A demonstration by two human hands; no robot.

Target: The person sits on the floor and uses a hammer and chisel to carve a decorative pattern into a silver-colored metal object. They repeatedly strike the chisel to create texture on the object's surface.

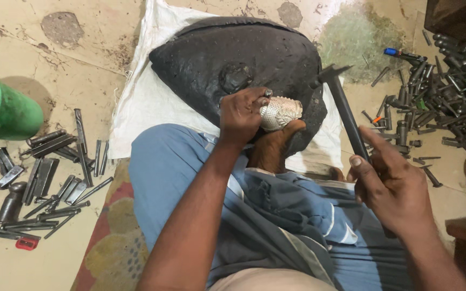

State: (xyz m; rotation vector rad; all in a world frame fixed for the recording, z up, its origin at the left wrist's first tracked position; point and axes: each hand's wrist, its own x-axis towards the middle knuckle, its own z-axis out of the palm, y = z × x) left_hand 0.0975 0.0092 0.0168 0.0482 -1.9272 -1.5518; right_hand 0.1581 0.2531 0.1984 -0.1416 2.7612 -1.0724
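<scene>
Two hands at a black pitch mound (211, 54).
Left hand (242, 116) pins the embossed silver piece (280, 112); right hand's (392, 188) closed grip holds the dark hammer (346, 116), head toward eleven o'clock.

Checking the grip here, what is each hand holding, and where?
Right hand: dark metal hammer, by its handle. Left hand: thin metal punch, pinched near its top.

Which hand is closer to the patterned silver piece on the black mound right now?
Left. The left hand presses a small punch against the patterned silver piece on the black mound, touching it. The right hand is off to the right, apart from it, gripping the hammer.
</scene>
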